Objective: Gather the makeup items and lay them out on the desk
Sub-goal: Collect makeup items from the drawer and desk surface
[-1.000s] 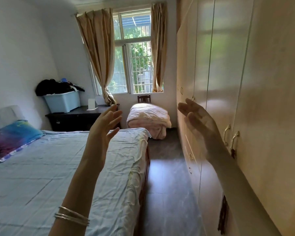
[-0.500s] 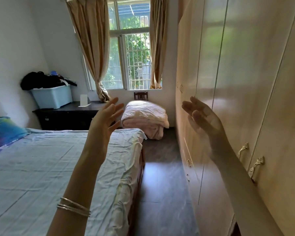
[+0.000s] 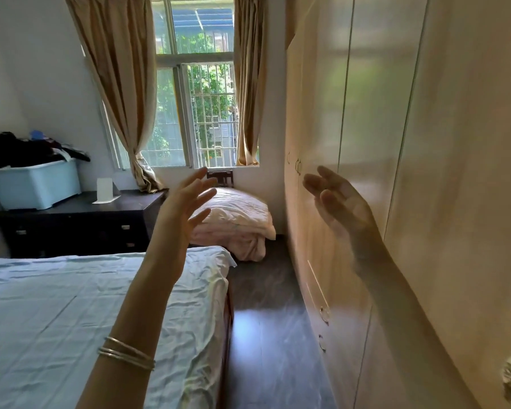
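No makeup items show in this bedroom view. My left hand is raised in mid-air over the foot of the bed, fingers spread, palm turned right, holding nothing; silver bangles circle that forearm. My right hand is raised in front of the wardrobe doors, fingers apart and empty, slightly blurred. A dark dresser stands against the far wall under the window, left of my left hand.
A bed with a pale blue sheet fills the left. A tall wardrobe lines the right wall. A narrow dark floor aisle runs between them toward a chair piled with pink bedding. A blue bin sits on the dresser.
The view has advanced along the aisle and tilted up; the pillow has left the frame. Both hands stay raised and empty, the right one nearer the wardrobe.
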